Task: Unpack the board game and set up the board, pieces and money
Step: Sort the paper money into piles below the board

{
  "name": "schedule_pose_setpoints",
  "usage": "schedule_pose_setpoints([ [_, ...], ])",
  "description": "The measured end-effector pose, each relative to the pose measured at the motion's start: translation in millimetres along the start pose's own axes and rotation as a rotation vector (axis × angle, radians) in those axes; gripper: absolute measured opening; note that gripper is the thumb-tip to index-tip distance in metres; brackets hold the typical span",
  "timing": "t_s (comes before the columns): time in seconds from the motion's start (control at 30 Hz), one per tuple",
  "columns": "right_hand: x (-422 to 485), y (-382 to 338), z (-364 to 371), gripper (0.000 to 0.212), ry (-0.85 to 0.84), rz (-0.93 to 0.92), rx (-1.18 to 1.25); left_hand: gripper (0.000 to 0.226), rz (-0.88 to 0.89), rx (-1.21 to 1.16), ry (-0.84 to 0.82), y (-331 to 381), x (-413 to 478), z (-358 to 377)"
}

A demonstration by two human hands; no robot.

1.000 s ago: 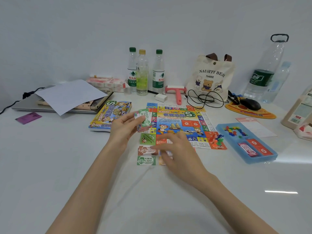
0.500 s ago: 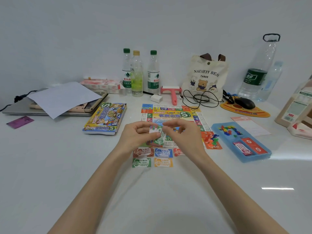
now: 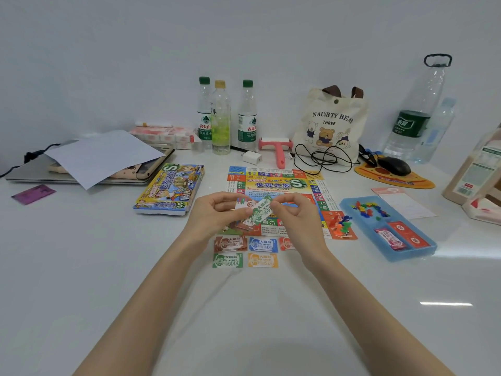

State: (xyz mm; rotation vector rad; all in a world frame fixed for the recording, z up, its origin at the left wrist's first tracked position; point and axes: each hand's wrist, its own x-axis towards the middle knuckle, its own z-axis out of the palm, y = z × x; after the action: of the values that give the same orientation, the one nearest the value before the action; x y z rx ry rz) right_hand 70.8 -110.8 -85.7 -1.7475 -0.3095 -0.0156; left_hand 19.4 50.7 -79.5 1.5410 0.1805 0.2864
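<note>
The colourful game board [image 3: 273,183] lies flat at mid-table. Over its near edge my left hand [image 3: 214,215] holds a small stack of play money [image 3: 254,213], and my right hand [image 3: 295,215] pinches the top green note of that stack. Several money piles lie in front of the board: brown [image 3: 230,243], blue [image 3: 263,244], green [image 3: 227,260], orange [image 3: 262,260] and a red one [image 3: 286,243] partly hidden by my right wrist. Coloured pawns [image 3: 342,225] sit on the board's near right corner. The game box [image 3: 170,189] lies left of the board.
A blue tray [image 3: 423,251] at the right holds small coloured pieces and red card packs. Three bottles [image 3: 221,118], a pink roller [image 3: 278,150], a charger with cable, a tote bag [image 3: 330,123] and a mouse stand behind. A laptop under paper [image 3: 100,156] lies far left.
My right hand rose from the money piles by the board and joined my left hand at the held stack; both now grip it over the board's near edge.
</note>
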Motion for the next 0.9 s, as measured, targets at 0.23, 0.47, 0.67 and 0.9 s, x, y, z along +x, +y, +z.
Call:
schedule_pose_setpoints([
  [0.23, -4, 0, 4, 0.012, -0.081, -0.029, -0.11, 0.028, 0.014, -0.02, 0.116, 0, 5, -10],
  [0.47, 5, -4, 2, 0.004, -0.07, -0.121, -0.343, 0.031, 0.022, 0.041, 0.062, 1, 7, -18],
  [0.67, 3, -5, -3, 0.005, -0.271, 0.068, -0.249, 0.027, -0.01, -0.123, 0.148, -3, 12, -26],
  [0.9, -7, -3, 10, 0.006, -0.433, 0.056, -0.416, 0.028, -0.034, -0.185, 0.19, -10, 16, -30],
])
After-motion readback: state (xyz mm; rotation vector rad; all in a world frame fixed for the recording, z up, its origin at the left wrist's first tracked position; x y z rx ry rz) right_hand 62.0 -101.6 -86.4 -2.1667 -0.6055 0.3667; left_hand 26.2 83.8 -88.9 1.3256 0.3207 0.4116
